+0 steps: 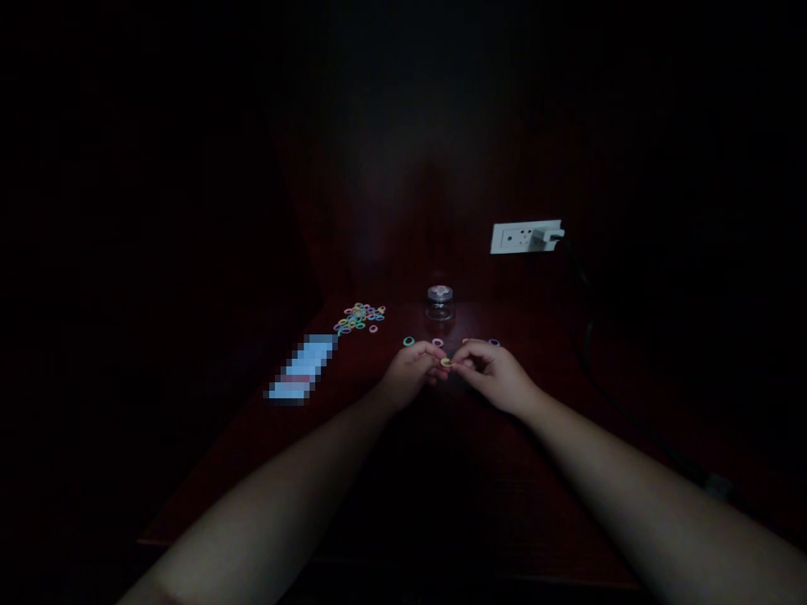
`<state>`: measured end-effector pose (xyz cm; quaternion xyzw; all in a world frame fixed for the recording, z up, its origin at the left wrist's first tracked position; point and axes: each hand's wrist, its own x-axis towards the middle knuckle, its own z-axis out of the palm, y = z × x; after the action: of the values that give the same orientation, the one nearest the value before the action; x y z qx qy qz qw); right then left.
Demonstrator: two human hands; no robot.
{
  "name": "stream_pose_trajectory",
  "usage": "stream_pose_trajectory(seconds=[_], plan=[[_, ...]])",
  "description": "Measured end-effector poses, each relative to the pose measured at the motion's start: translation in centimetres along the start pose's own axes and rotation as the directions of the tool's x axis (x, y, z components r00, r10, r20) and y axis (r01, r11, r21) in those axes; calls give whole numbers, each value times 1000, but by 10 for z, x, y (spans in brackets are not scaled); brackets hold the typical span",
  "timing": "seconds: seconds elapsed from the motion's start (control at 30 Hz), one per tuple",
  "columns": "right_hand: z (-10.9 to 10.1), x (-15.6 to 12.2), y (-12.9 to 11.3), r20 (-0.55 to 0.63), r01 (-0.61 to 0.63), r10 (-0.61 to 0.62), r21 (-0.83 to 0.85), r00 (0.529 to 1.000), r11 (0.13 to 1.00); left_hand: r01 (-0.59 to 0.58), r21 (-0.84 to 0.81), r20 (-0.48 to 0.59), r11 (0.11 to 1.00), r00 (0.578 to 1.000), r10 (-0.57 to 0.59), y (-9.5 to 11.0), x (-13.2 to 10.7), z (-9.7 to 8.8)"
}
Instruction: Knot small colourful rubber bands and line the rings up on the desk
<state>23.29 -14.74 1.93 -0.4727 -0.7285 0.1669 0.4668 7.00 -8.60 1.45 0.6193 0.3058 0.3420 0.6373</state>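
Note:
Between my left hand [414,370] and my right hand [495,372], a small yellow hair tie [446,362] is pinched in the fingertips of both. Just beyond my left hand lie a green hair tie [408,341] and a pink hair tie [438,343] on the dark red table. A purple hair tie [494,343] rests behind my right hand, and another pinkish one beside it is mostly hidden by the fingers. Farther left is a loose pile of hair ties [359,318] in several pastel colours.
A clear lidded jar [440,304] stands at the back of the table [378,470]. At the left lies a bright, pixelated phone-like rectangle [303,368]. A white wall socket [526,237] holds a plug, whose dark cable runs down the right side. The surroundings are very dark.

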Motion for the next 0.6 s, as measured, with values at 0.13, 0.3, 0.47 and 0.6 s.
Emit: stream_pose_trajectory(seconds=[0.13, 0.3, 0.47, 0.6], plan=[[-2, 1, 1, -21, 20, -21, -30, 1000, 999, -71, -10, 62, 997, 996, 72, -1, 0, -1], [-3, 1, 0, -27, 36, -37, -25, 999, 999, -133, -11, 67, 991, 989, 133, -2, -2, 0], [-3, 1, -3, -30, 3, -2, 19, 1000, 1000, -163, 19, 50, 986, 986, 162, -2, -2, 1], [-1, 1, -5, -32, -87, 91, 113, 995, 990, -186, 37, 52, 982, 982, 184, -3, -1, 0]])
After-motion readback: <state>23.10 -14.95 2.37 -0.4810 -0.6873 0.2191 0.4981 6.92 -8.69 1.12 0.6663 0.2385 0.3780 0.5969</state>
